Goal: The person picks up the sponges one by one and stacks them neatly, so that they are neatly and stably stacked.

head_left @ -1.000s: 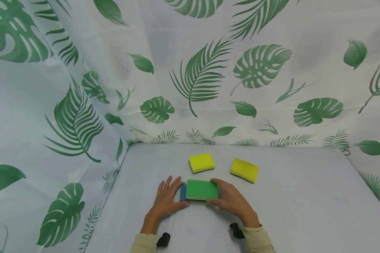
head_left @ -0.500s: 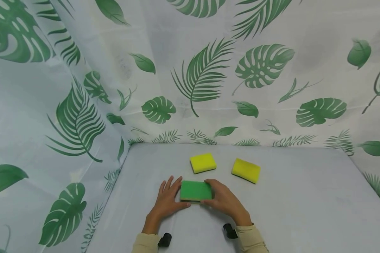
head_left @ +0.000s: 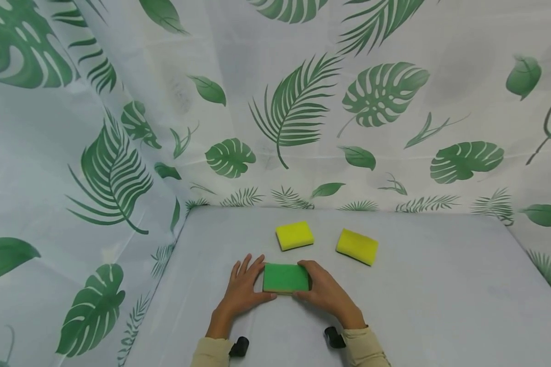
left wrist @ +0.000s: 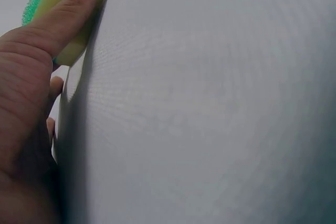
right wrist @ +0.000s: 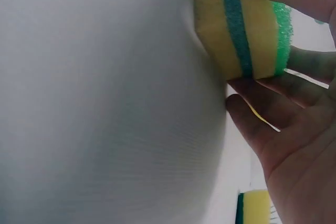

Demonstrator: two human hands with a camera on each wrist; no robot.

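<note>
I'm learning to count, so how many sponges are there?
4. A left yellow sponge and a right yellow sponge lie farther back on the table. Closer in, a green-topped sponge sits on a blue-layered sponge, which the head view mostly hides.

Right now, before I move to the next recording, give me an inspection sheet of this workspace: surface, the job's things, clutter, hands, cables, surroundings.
Surface: pale table, looks flat; no spill seen.
Job's things: green sponge, green side up, stacked on the lower sponge, whose blue layer faces up.
Clutter: nothing seen besides the left yellow sponge and right yellow sponge, lying untouched beyond the stack.
Hands: left hand touches the stack's left end; right hand grips the green sponge's right end.
Cables: nothing seen.
Surroundings: leaf-print sheeting behind the table and along its sides.
</note>
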